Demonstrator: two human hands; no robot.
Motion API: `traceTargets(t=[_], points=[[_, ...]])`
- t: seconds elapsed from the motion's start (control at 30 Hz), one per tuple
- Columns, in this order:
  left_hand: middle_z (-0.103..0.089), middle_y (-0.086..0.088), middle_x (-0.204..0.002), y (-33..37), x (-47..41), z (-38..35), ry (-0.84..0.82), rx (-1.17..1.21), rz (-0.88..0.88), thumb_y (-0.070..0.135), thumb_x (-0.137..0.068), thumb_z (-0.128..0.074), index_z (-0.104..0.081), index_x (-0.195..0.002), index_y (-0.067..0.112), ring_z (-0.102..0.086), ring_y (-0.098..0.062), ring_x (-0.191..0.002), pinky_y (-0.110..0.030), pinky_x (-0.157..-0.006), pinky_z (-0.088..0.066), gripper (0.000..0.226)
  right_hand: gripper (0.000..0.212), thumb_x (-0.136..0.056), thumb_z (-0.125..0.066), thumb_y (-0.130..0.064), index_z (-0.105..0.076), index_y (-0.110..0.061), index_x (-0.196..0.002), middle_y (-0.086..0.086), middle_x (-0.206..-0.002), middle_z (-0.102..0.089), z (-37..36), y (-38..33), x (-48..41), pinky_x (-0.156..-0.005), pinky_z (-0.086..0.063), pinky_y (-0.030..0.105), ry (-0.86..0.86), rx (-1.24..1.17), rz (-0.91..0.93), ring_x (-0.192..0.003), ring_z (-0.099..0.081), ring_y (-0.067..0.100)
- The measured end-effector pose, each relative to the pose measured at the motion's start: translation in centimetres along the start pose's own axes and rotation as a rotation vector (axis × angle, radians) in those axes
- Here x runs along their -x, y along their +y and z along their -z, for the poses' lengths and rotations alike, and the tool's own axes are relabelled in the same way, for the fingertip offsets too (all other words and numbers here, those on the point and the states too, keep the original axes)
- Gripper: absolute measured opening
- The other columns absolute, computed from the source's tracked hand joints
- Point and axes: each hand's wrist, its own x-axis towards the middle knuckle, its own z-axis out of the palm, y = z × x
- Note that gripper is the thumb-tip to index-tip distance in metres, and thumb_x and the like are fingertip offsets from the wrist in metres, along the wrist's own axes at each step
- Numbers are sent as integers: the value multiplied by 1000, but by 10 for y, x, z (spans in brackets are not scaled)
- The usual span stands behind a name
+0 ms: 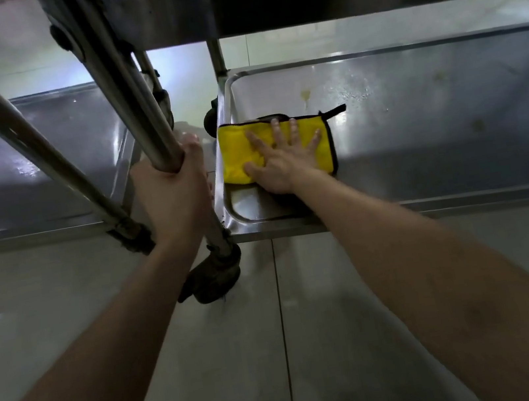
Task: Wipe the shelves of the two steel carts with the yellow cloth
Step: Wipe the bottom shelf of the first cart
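One flat right hand (279, 160) presses the cloth (235, 156) on the shelf (418, 127), left hand (174, 197) gripping the post (135, 113); firm overlapping strokes toward the stain (306, 95) beyond the fingertips would serve best.

Glossy pale grey floor tiles (233, 361) with thin seams reflect dim overhead light.

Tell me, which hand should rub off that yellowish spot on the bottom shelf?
Probably the right hand. It lies flat on the yellow cloth on the same shelf as the spot, which sits just beyond the cloth. The left hand is wrapped around the cart's post.
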Motion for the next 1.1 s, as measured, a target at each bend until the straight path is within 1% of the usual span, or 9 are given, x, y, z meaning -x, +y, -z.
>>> traceTargets(t=[0.13, 0.3, 0.5, 0.67, 0.73, 0.8, 0.87, 0.97, 1.1], points=[[-50, 1, -50, 5, -1, -4, 30, -18, 2, 40, -90, -70, -50, -62, 26, -50, -19, -42, -36, -51, -45, 37, 82, -95, -16, -78, 6, -47, -168, 3, -179, 18, -19, -34, 28, -114, 23, 79, 12, -49, 63, -162, 23, 39], [-47, -15, -60, 11, 0, -8, 54, -44, -5, 39, -89, -68, -49, -65, 21, -50, -25, -51, -43, -53, -46, 35, 76, -97, -14, -74, 2, -50, -168, -5, -180, 13, -23, -3, 80, -121, 16, 74, -2, -39, 131, -164, 21, 29], [-50, -2, -54, 7, -1, -7, 14, -26, -14, 35, -91, -67, -52, -71, 21, -50, -17, -43, -30, -48, -45, 29, 74, -94, -20, -78, -3, -60, -164, -15, -179, 11, -9, 104, 106, -127, 12, 68, 15, -89, -71, -165, 16, 21], [-48, 6, -51, 3, -3, -7, 2, 18, -14, 32, -91, -69, -51, -86, 11, -48, -12, -41, -26, -45, -43, 28, 82, -88, -20, -87, -3, -59, -164, -13, -179, 12, 5, 170, 83, -124, 11, 73, 8, -115, -246, -165, 16, 25], [-47, 6, -50, 1, -4, -7, 6, 13, -23, 28, -93, -68, -50, -80, 13, -47, -12, -41, -26, -46, -43, 27, 90, -83, -15, -94, 0, -59, -164, -10, -179, 14, 9, 173, 67, -122, 13, 76, 5, -114, -293, -165, 19, 28], [-46, 6, -48, -3, -7, -7, 28, 16, -19, 24, -93, -67, -47, -74, 17, -47, -12, -40, -25, -46, -42, 29, 99, -76, -7, -103, 3, -58, -164, -6, -179, 16, 11, 167, 51, -119, 13, 79, 11, -96, -331, -164, 21, 33], [-46, 5, -49, -7, -8, -7, 40, 25, -15, 22, -94, -67, -47, -79, 15, -47, -12, -40, -25, -46, -42, 26, 104, -73, -4, -106, 5, -57, -165, -2, -179, 18, 14, 150, 31, -117, 12, 82, 7, -83, -328, -163, 21, 37], [-49, 5, -50, -10, -7, -5, 36, 38, -21, 25, -94, -69, -51, -91, 8, -48, -12, -41, -26, -46, -42, 25, 102, -77, -7, -104, 7, -55, -165, 1, -179, 20, 18, 98, -1, -115, 12, 84, -23, -53, -206, -162, 23, 39], [-46, 5, -48, -4, -5, -9, 29, 46, -11, 25, -93, -69, -50, -63, 29, -45, -13, -38, -26, -45, -40, 36, 95, -86, -13, -96, 5, -50, -168, 4, -179, 19, 6, 0, -18, -111, 17, 85, -51, -44, -34, -162, 23, 42]])
